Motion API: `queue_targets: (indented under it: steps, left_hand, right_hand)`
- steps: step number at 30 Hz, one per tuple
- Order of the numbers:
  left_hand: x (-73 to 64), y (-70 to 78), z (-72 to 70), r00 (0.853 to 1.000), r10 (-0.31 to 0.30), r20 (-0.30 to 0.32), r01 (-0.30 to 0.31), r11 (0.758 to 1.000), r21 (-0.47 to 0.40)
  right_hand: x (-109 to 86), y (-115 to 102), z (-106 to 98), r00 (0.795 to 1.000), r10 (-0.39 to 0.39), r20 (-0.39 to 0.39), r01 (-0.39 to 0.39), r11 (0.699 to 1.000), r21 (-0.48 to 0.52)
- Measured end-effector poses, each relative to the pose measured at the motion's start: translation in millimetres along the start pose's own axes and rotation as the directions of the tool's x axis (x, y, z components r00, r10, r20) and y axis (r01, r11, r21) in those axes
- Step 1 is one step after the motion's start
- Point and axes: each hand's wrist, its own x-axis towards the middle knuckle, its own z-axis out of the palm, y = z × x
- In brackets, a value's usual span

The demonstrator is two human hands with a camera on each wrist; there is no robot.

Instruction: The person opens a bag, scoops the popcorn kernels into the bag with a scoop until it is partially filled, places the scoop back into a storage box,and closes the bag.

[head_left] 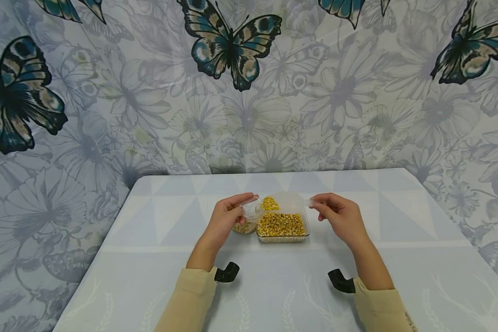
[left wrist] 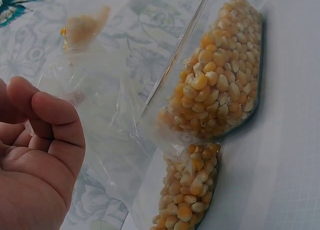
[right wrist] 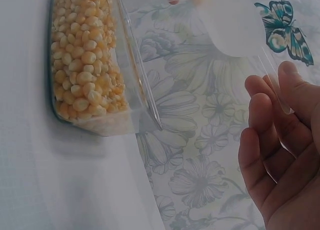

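Note:
My left hand (head_left: 223,218) pinches the upper edge of a clear plastic bag (head_left: 251,209). Corn kernels (left wrist: 182,190) lie in the bag's bottom, on the table against a glass container. The rectangular container (head_left: 283,239) is heaped with yellow corn kernels (head_left: 280,224). Between thumb and fingers, my right hand (head_left: 343,218) grips the thin handle of a translucent white scoop (head_left: 291,201). The scoop is held above the container, its far end towards the bag's mouth. A small load of corn (head_left: 269,203) sits at that end, also visible through the scoop in the left wrist view.
A pale table (head_left: 149,276) with a triangle pattern carries the container and bag. Behind its far edge hangs a floral backdrop (head_left: 249,120) with butterflies. Black curved mounts (head_left: 227,272) stick out from both sleeve cuffs.

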Motion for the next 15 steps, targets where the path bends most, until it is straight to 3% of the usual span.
queue_targets:
  steps: [15]
  left_hand:
    - [0.1,-1.4,1.5,0.999,0.029,0.031,-0.029,0.999,0.023]
  right_hand:
    - [-1.3,-8.9,5.7,0.999,-0.022,-0.031,0.019,0.997,-0.078]
